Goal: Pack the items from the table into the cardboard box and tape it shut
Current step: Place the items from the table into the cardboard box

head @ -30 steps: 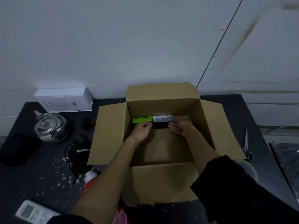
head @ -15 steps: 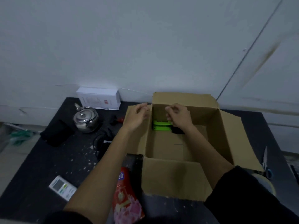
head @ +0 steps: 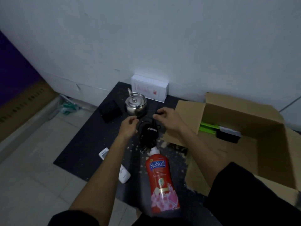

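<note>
The open cardboard box (head: 263,154) stands at the right with a green item (head: 207,128) and a black item (head: 228,135) against its far wall. Left of it on the black table (head: 88,149) lies a coiled black cable (head: 149,134). My left hand (head: 128,128) and my right hand (head: 167,117) hover just above the cable, one on each side, fingers curled and apart, holding nothing. A steel kettle (head: 136,104) sits just beyond the hands. A red SoSoft bottle (head: 161,181) lies near the front edge.
A white carton (head: 149,88) stands against the wall behind the kettle. A black pouch (head: 110,112) lies left of the kettle. A white remote (head: 103,154) and a small white bottle (head: 124,176) lie under my left forearm. Tiled floor lies to the left.
Both hands left the box after setting the green and black items inside, and moved left over the cable. My view swung left and down.
</note>
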`<state>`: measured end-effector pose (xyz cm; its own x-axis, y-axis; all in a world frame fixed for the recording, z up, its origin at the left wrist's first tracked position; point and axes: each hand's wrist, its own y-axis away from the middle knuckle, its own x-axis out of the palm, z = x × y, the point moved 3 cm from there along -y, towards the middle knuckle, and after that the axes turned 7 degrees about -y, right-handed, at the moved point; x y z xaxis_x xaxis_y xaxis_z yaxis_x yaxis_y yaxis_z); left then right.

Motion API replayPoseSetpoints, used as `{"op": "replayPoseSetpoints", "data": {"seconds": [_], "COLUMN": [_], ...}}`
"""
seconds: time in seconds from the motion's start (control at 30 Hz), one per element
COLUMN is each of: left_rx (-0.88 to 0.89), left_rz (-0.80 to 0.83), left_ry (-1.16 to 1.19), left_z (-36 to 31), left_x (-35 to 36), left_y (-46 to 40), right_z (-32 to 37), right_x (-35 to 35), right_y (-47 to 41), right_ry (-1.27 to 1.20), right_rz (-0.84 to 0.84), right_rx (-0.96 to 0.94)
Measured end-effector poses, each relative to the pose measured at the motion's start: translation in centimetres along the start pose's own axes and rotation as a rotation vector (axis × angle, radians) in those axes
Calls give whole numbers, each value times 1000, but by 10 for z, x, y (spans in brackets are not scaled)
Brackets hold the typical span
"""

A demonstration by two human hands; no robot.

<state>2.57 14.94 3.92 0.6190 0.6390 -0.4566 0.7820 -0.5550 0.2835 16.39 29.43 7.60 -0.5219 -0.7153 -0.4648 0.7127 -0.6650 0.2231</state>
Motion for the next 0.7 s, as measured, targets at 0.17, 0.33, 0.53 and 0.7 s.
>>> {"op": "replayPoseSetpoints", "data": {"seconds": [0.17,0.33,0.53,0.7], "left_rx": [-64,-92,-126,-123], "left_rz": [20,62,79,69], "left_ry": [-20,-6,-15,8], "left_z": [35,51,75,77], "left_x": [-17,-27,-33,-38], "left_y": [3,-3,-8,-11], "right_z": [-16,-27,-38,-46], "right_x": [61,97,123,124], "right_y": [-10,-23,-33,-37], "right_ry": [41,109,173,48], "right_rz": [119,95,-30,-43], "right_rx": [219,426,458,481]}}
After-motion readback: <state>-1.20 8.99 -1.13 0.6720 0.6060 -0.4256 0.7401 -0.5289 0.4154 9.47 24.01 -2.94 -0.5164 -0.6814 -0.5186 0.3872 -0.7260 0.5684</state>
